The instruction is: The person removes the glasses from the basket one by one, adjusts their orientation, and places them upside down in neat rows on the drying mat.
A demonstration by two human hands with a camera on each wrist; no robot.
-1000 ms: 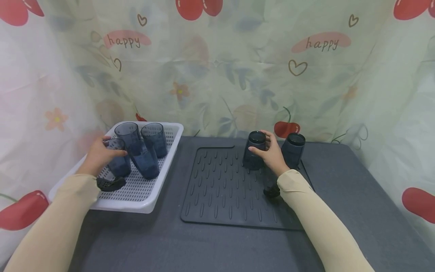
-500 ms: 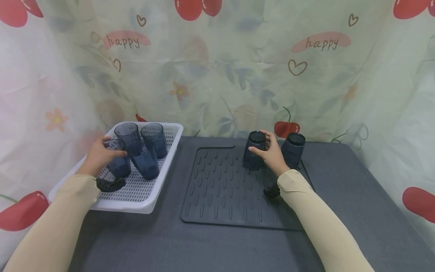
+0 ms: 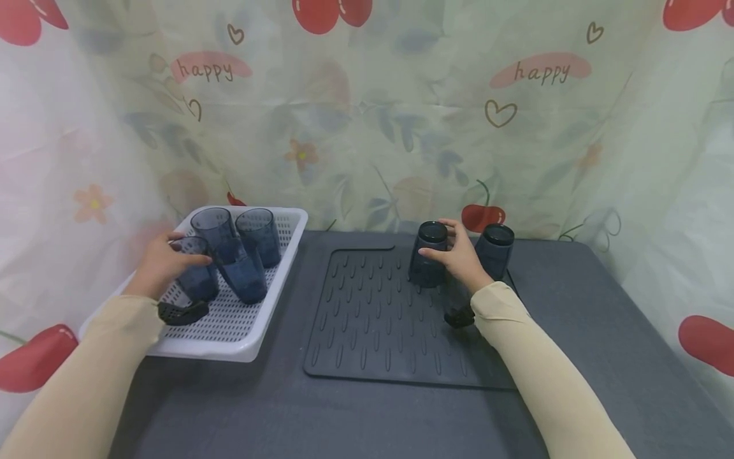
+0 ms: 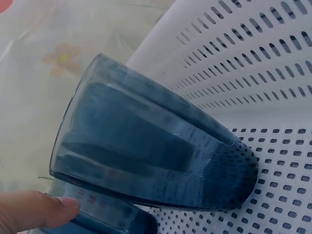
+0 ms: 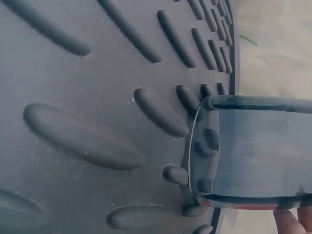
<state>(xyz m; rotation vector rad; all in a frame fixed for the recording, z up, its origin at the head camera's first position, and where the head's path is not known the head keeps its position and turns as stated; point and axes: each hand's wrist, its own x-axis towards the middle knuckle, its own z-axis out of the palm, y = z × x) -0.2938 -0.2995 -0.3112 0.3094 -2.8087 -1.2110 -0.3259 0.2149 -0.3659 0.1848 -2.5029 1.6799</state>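
Observation:
My left hand (image 3: 157, 264) grips the nearest blue drinking glass (image 3: 197, 284) in the white basket, its thumb (image 4: 63, 207) lying along that glass in the left wrist view. A second glass (image 3: 245, 271) leans beside it, and two more stand behind. Over on the dark drying mat (image 3: 367, 319), my right hand (image 3: 460, 258) holds an upside-down glass (image 3: 427, 261) between thumb and fingers. That glass's rim (image 5: 195, 151) meets the ridged mat in the right wrist view. Another upturned glass (image 3: 496, 248) stands just right of this hand, partly hidden by it.
The perforated white basket (image 3: 229, 350) sits at the left of the grey table (image 3: 355, 421), its walls rising round the glasses. Behind and at both sides hangs a printed curtain (image 3: 344, 127). Dark wrist-camera mounts hang under both wrists.

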